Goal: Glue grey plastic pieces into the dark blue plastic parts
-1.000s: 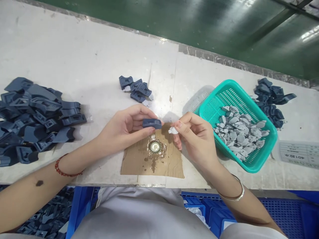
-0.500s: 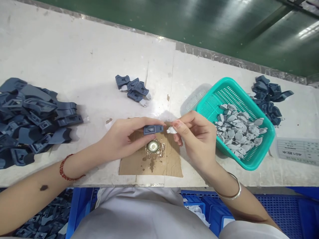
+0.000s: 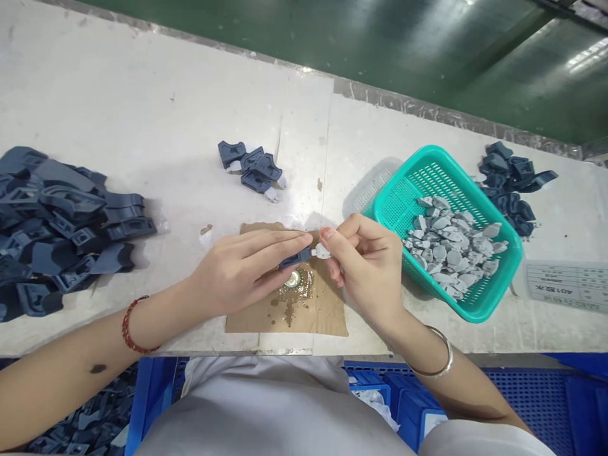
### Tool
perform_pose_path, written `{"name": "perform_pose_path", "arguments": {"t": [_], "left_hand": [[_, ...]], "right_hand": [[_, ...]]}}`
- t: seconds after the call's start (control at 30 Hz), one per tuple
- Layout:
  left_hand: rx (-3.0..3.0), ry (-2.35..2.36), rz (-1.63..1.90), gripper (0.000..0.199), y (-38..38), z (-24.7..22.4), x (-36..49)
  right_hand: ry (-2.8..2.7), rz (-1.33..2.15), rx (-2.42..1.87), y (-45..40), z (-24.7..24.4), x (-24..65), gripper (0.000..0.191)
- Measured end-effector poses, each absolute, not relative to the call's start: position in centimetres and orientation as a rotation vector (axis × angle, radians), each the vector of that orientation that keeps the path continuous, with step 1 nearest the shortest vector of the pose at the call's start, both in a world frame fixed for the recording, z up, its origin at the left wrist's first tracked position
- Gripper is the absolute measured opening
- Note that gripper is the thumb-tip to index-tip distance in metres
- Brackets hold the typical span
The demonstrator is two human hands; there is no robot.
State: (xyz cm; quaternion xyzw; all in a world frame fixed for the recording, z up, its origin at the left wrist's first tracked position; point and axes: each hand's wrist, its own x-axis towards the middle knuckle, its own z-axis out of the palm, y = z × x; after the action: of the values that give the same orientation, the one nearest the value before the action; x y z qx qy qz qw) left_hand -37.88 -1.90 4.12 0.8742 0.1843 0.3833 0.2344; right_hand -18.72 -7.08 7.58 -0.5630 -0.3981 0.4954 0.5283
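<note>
My left hand (image 3: 251, 266) is closed round a dark blue plastic part (image 3: 295, 258), which its fingers partly cover. Between the thumb and fingers of my right hand (image 3: 363, 263) is a small light grey plastic piece (image 3: 322, 251). The narrow end of the grey piece meets the right end of the blue part; how deep it sits there I cannot tell. Both hands are above a piece of brown cardboard (image 3: 327, 316) with wet stains. On the cardboard, partly behind my left hand, lies a shiny bottle cap (image 3: 292, 279).
A green basket (image 3: 494, 304) of light grey pieces (image 3: 456, 244) stands right of my hands. Dark blue parts lie in a large pile (image 3: 71, 221) at left and a smaller pile (image 3: 510, 171) at far right. Several blue parts with grey ends (image 3: 256, 168) lie further back.
My hands have come together, and the grey piece now touches the end of the blue part. My left fingers have closed further over the blue part, which has tilted.
</note>
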Motion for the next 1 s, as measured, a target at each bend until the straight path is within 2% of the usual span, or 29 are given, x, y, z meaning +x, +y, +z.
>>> {"name": "perform_pose_path", "arguments": {"t": [0.7,1.0], "left_hand": [[2.831,0.49,1.116,0.036,-2.3,5.0,-37.6],[2.833,0.523,1.134,0.049,-2.8,5.2,-37.3]], "right_hand": [[-0.994,1.06,-1.467,-7.6,7.5,-19.6,0.041],[-0.994,1.083,-1.442,-7.7,7.2,-19.9,0.036]]}}
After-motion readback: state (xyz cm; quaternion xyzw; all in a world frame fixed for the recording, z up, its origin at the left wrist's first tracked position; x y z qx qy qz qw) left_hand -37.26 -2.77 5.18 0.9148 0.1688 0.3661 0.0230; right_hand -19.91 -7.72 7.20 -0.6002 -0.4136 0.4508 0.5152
